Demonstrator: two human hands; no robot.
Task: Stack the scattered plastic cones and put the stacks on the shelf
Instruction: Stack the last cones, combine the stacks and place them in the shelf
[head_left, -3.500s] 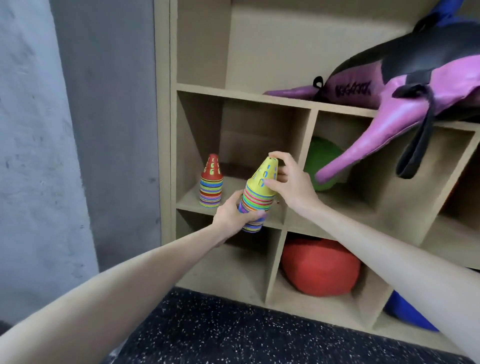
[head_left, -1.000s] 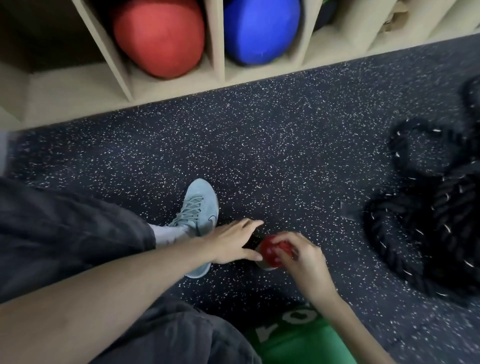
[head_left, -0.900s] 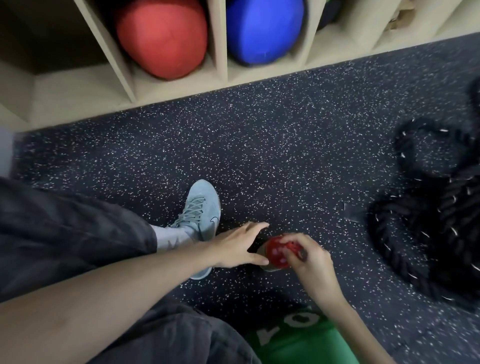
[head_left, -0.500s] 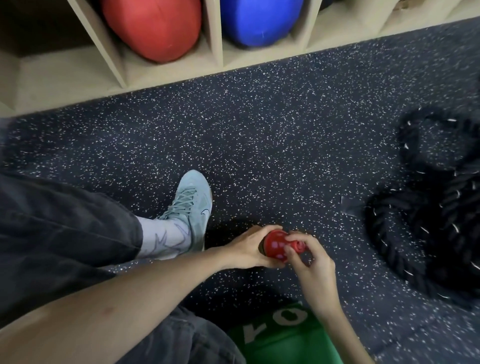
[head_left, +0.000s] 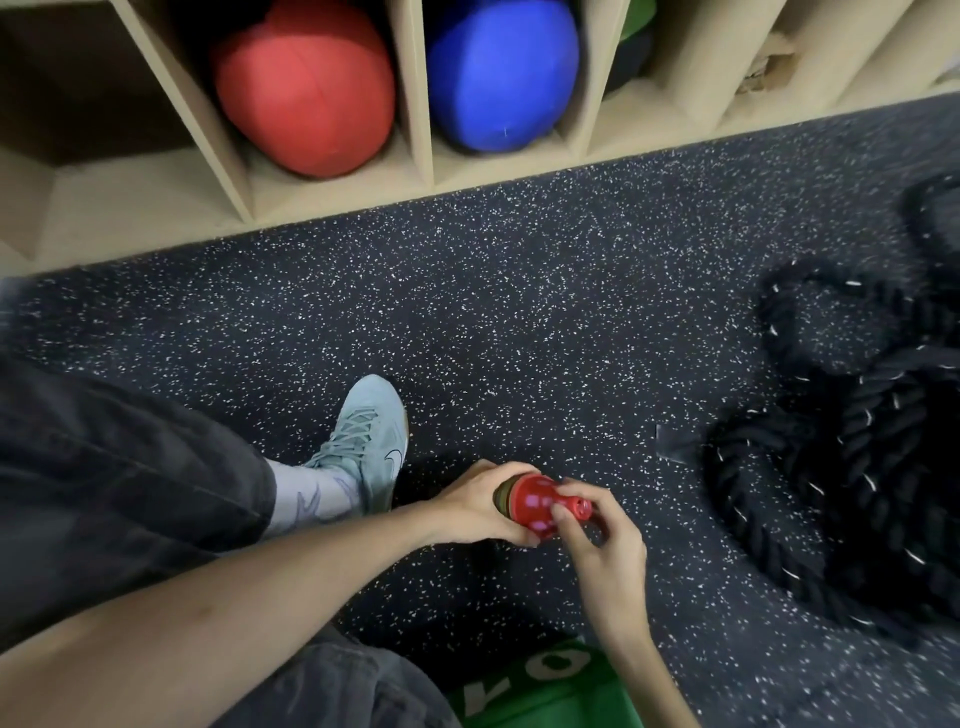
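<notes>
The left hand (head_left: 475, 506) curls round the wide lower end of a stack of cones (head_left: 530, 506), topped by a red cone with pale holes, while the right hand (head_left: 605, 540) pinches the stack near its narrow tip with thumb and fingers. The stack lies tilted, tip pointing right, held low over the dark speckled rubber floor (head_left: 519, 312) between the two hands. Just left of the hands stand a pale blue-grey sneaker (head_left: 366, 441) and a light sock under a dark trouser leg (head_left: 114, 467). A green object with white lettering (head_left: 545, 686) sits at the near edge. To the right lies a coiled black battle rope (head_left: 852, 467). Far across the floor, the wooden shelf (head_left: 415, 93) holds a red ball (head_left: 306, 88) and, in the compartment to its right, a blue ball (head_left: 498, 73).
</notes>
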